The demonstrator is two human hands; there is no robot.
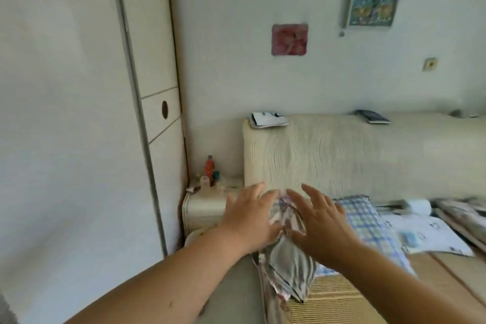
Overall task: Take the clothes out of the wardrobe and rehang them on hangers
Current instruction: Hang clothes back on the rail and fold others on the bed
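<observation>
A pale wardrobe (79, 113) with shut doors fills the left side. A heap of grey and patterned clothes (286, 268) lies on the bed's near corner, hanging over the edge. My left hand (249, 221) and my right hand (320, 223) reach out side by side above the top of the heap, fingers spread and straight. Neither hand grips anything; whether they touch the cloth I cannot tell. No hanger is in sight.
A blue checked pillow (368, 221) lies right of the clothes on a woven bed mat (336, 300). Papers (431, 234) are scattered further right. A cream headboard (342, 155) stands behind, with a bedside cabinet (207, 202) holding small bottles between it and the wardrobe.
</observation>
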